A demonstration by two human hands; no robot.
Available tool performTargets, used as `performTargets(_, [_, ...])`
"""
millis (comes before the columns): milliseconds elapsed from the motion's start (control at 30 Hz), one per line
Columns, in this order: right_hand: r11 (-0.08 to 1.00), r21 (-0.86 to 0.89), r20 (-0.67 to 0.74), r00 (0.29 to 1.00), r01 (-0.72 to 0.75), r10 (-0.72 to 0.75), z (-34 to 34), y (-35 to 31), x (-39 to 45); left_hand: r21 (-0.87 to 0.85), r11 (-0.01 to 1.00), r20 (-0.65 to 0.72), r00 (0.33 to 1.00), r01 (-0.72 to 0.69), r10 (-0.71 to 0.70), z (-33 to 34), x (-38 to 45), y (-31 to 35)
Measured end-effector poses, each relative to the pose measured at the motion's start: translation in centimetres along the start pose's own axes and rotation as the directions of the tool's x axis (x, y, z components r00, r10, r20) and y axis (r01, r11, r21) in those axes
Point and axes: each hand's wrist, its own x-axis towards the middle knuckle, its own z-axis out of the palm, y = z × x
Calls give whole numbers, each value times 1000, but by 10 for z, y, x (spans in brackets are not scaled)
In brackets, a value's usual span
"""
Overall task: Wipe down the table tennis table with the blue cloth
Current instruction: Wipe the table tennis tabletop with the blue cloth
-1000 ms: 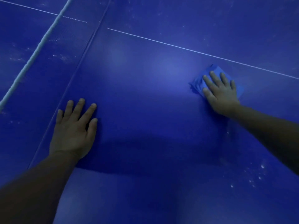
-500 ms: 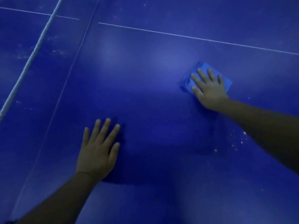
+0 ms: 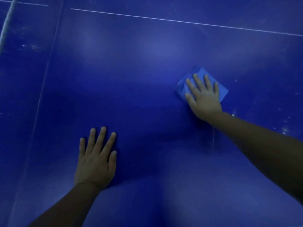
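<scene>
The dark blue table tennis table (image 3: pixel 131 76) fills the whole view. A folded light-blue cloth (image 3: pixel 202 74) lies flat on it right of centre. My right hand (image 3: pixel 203 97) presses down on the cloth with straight, spread fingers, covering most of it. My left hand (image 3: pixel 96 159) rests flat on the bare table surface at lower left, fingers straight and spread, holding nothing.
A thin white line (image 3: pixel 180 21) crosses the table at the far side. The net's white top band (image 3: pixel 6 25) runs along the upper left edge. White dust specks (image 3: pixel 284 128) dot the surface to the right of my right forearm.
The right hand slid the cloth toward me and slightly left on the table. The left hand shifted right and nearer. The view moved so the net and white line sit farther up and left.
</scene>
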Motion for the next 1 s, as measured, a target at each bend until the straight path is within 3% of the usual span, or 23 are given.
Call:
performTargets(67, [995, 15, -17, 995, -97, 97, 1, -5, 5, -9, 1000, -3, 1000, -1, 1, 0, 1, 0])
performTargets(133, [997, -5, -45, 996, -82, 82, 9, -14, -34, -20, 1000, 3, 1000, 0, 0, 0, 1, 0])
performTargets(300, [996, -18, -29, 996, 84, -84, 39, -47, -251, -18, 1000, 6, 1000, 6, -6, -1, 1, 1])
performTargets(400, [981, -29, 55, 980, 194, -192, 38, -31, -267, -28, 1000, -12, 1000, 5, -6, 1, 0, 1])
performTargets(467, [997, -52, 19, 998, 54, -53, 30, -22, -228, -50, 999, -21, 1000, -7, 6, 0, 0, 1])
performTargets(533, [965, 32, -18, 965, -260, 261, 23, -16, -183, -62, 998, -11, 1000, -10, 10, -1, -1, 2])
performTargets(600, [829, 150, -26, 836, -538, 548, 19, -21, -150, -46, 999, 1, 1000, -10, 10, 0, -1, 3])
performTargets(667, [721, 196, -27, 731, -665, 681, 23, -52, -138, -30, 999, 2, 1000, -10, 10, 1, -1, 2])
performTargets(700, [738, 173, -56, 742, -652, 669, 27, -75, -143, -30, 999, -4, 1000, -12, 12, 1, 0, 2])
performTargets(733, [804, 146, -97, 801, -576, 591, 33, -101, -157, -33, 999, -10, 1000, -14, 13, 2, 0, 1])
performTargets(800, [961, 97, -101, 958, -260, 270, 47, -152, -213, -35, 999, -14, 1000, -11, 10, 4, -1, 1])
performTargets(867, [998, 50, -68, 997, -32, 35, 52, -156, -272, -28, 1000, -14, 1000, -5, 4, 4, -1, 1])
performTargets(933, [996, 21, -9, 996, -91, 91, 48, -112, -301, -25, 1000, -16, 1000, -16, 15, 4, -1, 0])
performTargets(1000, [920, -11, 34, 919, -392, 392, 36, -57, -308, -32, 999, -30, 999, -18, 17, 6, 0, 0])
